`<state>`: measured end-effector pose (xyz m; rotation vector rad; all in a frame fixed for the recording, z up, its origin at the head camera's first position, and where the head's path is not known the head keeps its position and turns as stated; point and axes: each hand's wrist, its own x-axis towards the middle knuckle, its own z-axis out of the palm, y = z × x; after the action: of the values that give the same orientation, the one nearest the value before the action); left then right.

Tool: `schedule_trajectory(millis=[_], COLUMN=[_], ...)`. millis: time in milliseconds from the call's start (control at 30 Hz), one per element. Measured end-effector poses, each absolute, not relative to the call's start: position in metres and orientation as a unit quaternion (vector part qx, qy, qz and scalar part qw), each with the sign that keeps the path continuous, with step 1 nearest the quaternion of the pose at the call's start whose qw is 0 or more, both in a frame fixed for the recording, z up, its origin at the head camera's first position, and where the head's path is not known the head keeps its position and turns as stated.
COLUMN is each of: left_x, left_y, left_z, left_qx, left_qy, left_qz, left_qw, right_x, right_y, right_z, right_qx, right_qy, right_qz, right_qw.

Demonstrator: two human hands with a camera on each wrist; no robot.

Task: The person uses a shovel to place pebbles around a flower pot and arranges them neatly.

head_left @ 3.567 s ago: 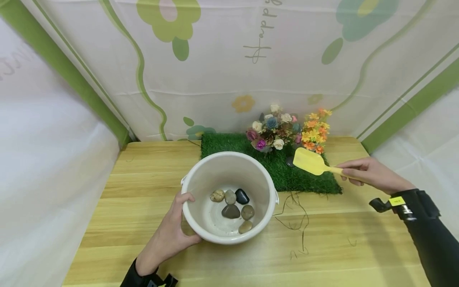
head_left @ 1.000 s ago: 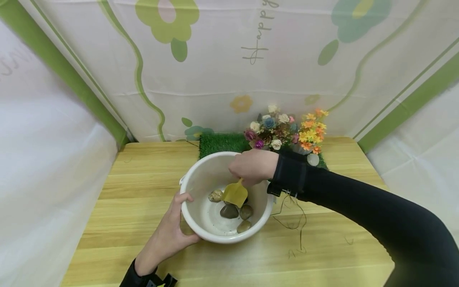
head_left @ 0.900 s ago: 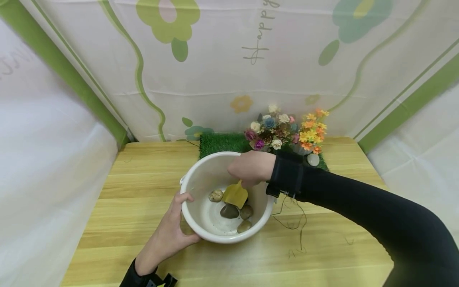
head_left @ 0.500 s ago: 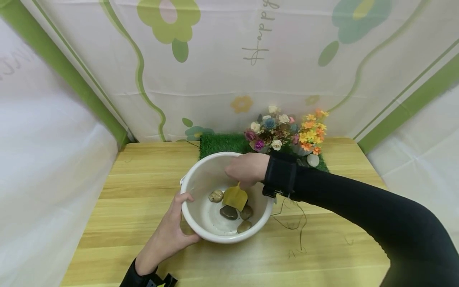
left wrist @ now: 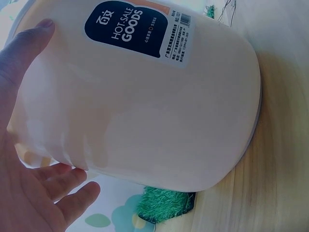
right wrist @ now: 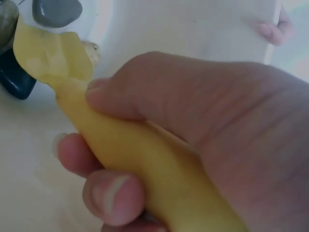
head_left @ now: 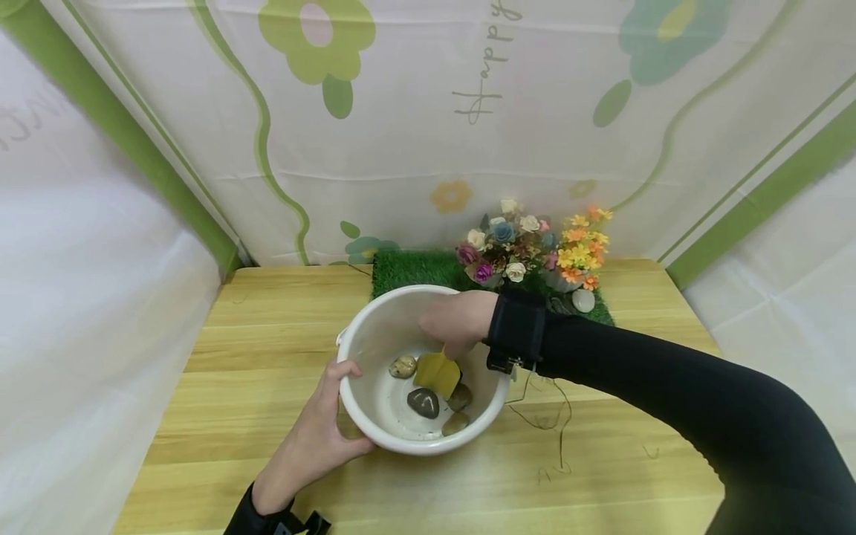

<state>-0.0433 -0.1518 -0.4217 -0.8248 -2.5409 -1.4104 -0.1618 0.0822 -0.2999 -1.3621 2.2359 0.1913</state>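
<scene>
In the head view, my left hand grips the near-left side of a white bucket, fingertips hooked over its rim. Its thumb lies along the bucket's outer wall in the left wrist view. My right hand reaches down inside, holding a yellow scoop by the handle, thumb on top. The blade is low among stones and covers some of them. A dark grey stone touches or lies just before its edge. Around it are a speckled stone, brownish stones and a black stone.
Behind the bucket lies a green turf mat bearing mixed flowers, orange-yellow flowers and a pale round stone. Thin dark strands lie on the wooden table. Printed white curtains enclose the back and sides.
The right hand has brought the scoop from over the turf at right down into the bucket. Lately the blade moves slightly lower, and the dark grey stone shifts and turns toward me. Left hand stays put.
</scene>
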Motion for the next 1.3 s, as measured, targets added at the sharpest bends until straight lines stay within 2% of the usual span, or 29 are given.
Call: schedule_trajectory(millis=[167,833,1067,1300], left_x=[-0.043,-0.042,-0.042,-0.043], left_y=[-0.152,-0.153,-0.154,-0.153], left_z=[-0.422,-0.423,-0.423,-0.422], left_qx=[-0.268,-0.273,-0.273,-0.275], left_qy=[-0.842,-0.839,-0.842,-0.841], left_qz=[-0.465,-0.468,-0.462,-0.463], left_qw=[0.056,0.061,0.057,0.059], right_x=[-0.168,-0.173,-0.171,-0.188], right_y=[0.084,0.082,0.08,0.086], right_z=[-0.304,-0.307,-0.312,-0.341], right_qx=[-0.515,-0.522,-0.52,-0.549], right_qy=[0.809,0.798,0.781,0.763], right_qz=[0.04,0.04,0.005,-0.024], right_qw=[0.279,0.298,0.346,0.341])
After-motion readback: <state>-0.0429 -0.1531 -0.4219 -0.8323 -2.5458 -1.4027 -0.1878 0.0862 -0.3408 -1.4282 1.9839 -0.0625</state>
